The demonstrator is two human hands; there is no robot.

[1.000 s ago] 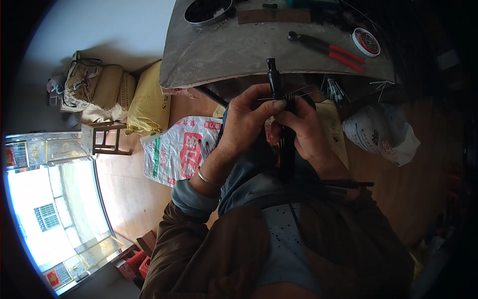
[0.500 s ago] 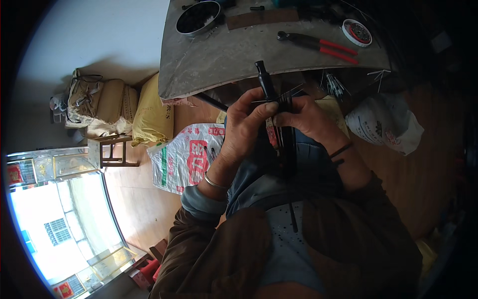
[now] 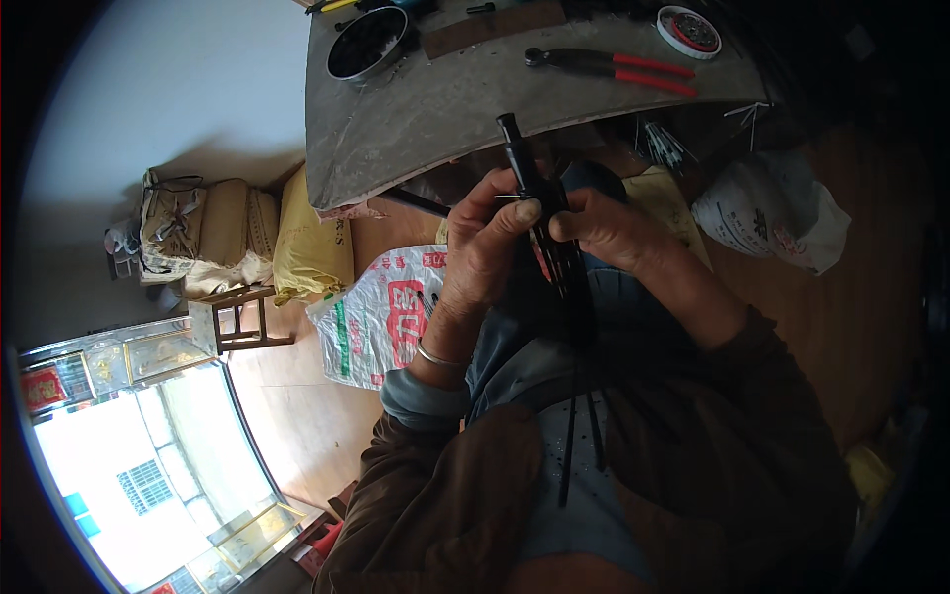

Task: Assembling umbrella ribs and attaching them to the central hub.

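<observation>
both hands meet over the lap, just near of the grey table (image 3: 416,119). the left hand (image 3: 485,247) pinches the black rod assembly (image 3: 539,198) at its upper shaft, thumb pressed on; the right hand (image 3: 604,228) is closed around it from the right. thin black ribs (image 3: 574,416) trail down (toward the body). best to keep the shaft steady and work with the fingertips, ribs untangled.
</observation>
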